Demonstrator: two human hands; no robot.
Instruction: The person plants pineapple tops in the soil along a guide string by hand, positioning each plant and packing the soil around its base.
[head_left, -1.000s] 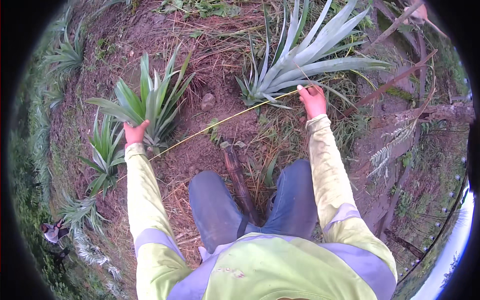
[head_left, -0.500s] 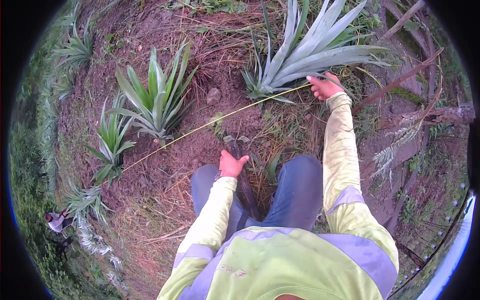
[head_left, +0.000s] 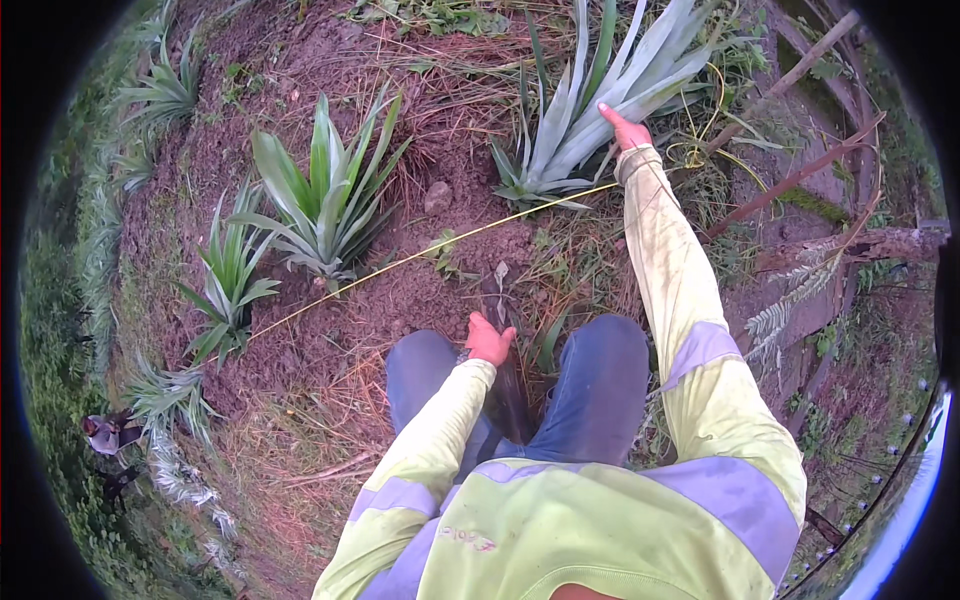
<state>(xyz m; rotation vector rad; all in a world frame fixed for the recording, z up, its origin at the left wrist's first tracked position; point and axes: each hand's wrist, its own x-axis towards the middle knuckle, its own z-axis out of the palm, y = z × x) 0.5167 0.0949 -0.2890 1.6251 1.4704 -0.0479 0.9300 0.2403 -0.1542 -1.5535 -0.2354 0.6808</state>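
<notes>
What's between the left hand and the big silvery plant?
In the head view, between the left hand and the silvery plant lie the dark stick's upper end and soil, crossed by the yellow string.

The left hand (head_left: 488,340) is covering part of the dark rod (head_left: 514,405); the right sleeve (head_left: 668,245) is hiding some yellow cord (head_left: 450,240). The top frame edge is cropping the silvery plant (head_left: 575,145). A distant person (head_left: 105,437) is appearing too small to resolve.
</notes>
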